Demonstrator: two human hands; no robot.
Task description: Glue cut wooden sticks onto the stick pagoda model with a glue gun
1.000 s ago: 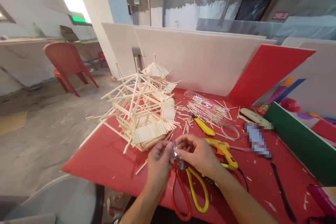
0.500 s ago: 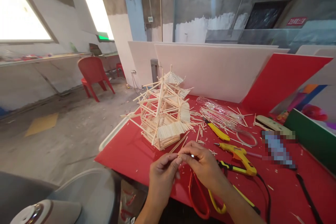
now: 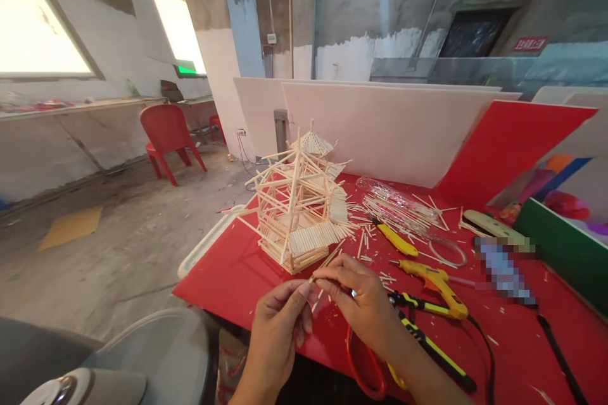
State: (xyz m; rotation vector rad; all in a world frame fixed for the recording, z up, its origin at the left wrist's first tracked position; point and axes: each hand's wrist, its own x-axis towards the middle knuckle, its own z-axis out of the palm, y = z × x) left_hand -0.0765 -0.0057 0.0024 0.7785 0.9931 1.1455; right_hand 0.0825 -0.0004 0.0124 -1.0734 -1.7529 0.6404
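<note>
My left hand [image 3: 280,319] and my right hand [image 3: 358,294] meet over the table's near edge, with thumbs and forefingers pinched together. Between their fingertips shows the tip of a small wooden stick [image 3: 311,279]; the fingers cover most of it. Just beyond stands a pavilion model [image 3: 308,240] built of thin wooden sticks, its lower roof partly covered with short sticks. Under my right hand and forearm lie a red-handled tool [image 3: 354,361] and pliers with black and yellow handles [image 3: 437,351], both partly hidden.
On the red tabletop [image 3: 223,278] lie a yellow glue gun [image 3: 437,281], a yellow utility knife [image 3: 396,237] and a plastic bag of sticks [image 3: 399,202]. Loose sticks are scattered about. A grey round stool [image 3: 175,342] stands at the left, holding a white cup [image 3: 104,386].
Both hands have shifted slightly left, and the fingertips have parted a little, so the stick's tip shows more. My right forearm has uncovered more of the pliers.
</note>
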